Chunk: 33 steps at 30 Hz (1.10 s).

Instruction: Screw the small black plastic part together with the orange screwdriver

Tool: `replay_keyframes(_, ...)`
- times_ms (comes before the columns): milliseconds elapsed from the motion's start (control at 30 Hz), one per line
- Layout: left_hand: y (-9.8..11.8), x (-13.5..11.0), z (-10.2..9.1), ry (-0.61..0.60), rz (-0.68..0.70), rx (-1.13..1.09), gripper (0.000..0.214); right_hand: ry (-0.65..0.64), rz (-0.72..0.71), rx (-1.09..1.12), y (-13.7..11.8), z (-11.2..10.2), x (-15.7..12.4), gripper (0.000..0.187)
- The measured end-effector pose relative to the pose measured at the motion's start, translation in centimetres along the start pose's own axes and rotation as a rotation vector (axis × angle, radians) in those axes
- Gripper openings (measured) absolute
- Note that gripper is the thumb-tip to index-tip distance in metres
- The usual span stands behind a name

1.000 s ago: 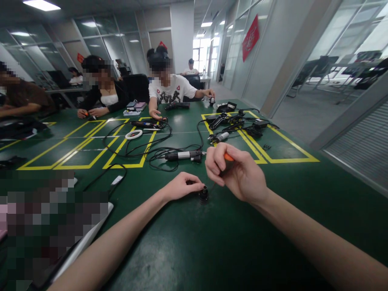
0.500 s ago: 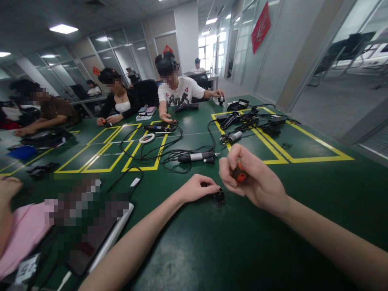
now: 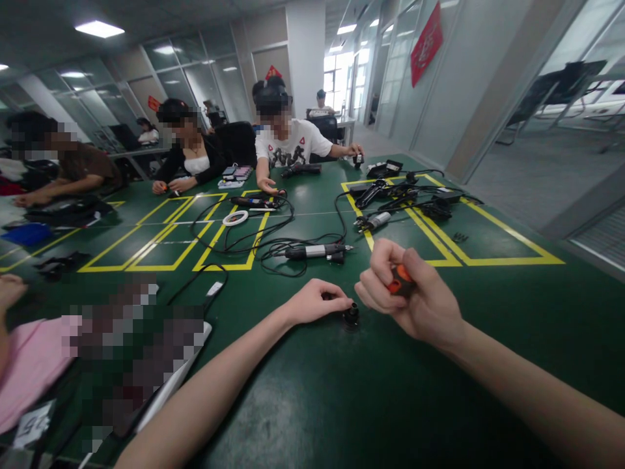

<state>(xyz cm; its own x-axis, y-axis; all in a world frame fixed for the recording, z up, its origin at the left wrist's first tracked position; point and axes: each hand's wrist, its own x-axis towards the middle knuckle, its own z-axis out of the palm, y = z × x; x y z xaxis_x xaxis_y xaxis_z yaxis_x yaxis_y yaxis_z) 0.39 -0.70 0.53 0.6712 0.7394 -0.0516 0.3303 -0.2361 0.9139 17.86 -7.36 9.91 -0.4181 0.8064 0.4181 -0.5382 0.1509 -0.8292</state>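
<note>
My left hand (image 3: 319, 301) rests on the green table, its thumb and fingers closed around the side of a small black round part (image 3: 351, 314). That part stands upright with a hollow, ring-shaped top. Just to the right and raised above the table, my right hand (image 3: 415, 293) is wrapped round a stubby orange-and-black handle (image 3: 402, 281), which looks like a screwdriver's. Its far end and any shaft are hidden by my fingers. The handle and the black part are apart.
Beyond my hands lies a grey-and-black corded power tool (image 3: 317, 251) amid looped cables. A second corded tool (image 3: 375, 221) and black parts lie within yellow tape outlines. A white ring (image 3: 235, 218) is farther left. Small screws (image 3: 459, 237) lie at right. Co-workers sit across the table.
My right hand has turned and shifted slightly right, so more of the orange handle shows. The left hand still holds the black part in nearly the same place.
</note>
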Motion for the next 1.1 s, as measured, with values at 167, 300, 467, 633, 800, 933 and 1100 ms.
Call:
replay_keyframes(167, 0.10, -0.22, 0.02, 0.013, 0.008, 0.003, 0.035, -0.004, 0.007, -0.021, -0.15, -0.03, 0.11, 0.036)
replay_keyframes(300, 0.20, -0.20, -0.05, 0.002, 0.015, 0.010, 0.032, 0.016, 0.012, -0.038, -0.49, 0.01, 0.44, 0.046)
replay_keyframes(467, 0.36, -0.24, -0.14, 0.010, 0.003, 0.005, 0.031, -0.006, 0.044, 0.005, -0.58, 0.28, 0.12, 0.052)
replay_keyframes(633, 0.15, -0.26, -0.25, 0.006, 0.043, 0.010, 0.034, 0.004, 0.044, 0.024, -0.46, 0.23, 0.03, 0.032)
replay_keyframes(800, -0.17, -0.13, -0.49, -0.026, 0.042, 0.017, 0.035, 0.024, 0.009, 0.002, -0.33, 0.18, 0.68, 0.045)
replay_keyframes(933, -0.07, -0.07, -0.56, -0.016, 0.037, 0.039, 0.035, 0.018, 0.051, 0.046, -0.32, 0.11, 0.68, 0.051)
replay_keyframes(1100, 0.27, -0.11, -0.42, -0.005, 0.020, 0.040, 0.037, -0.012, 0.041, 0.076, -0.31, -0.34, 0.21, 0.036)
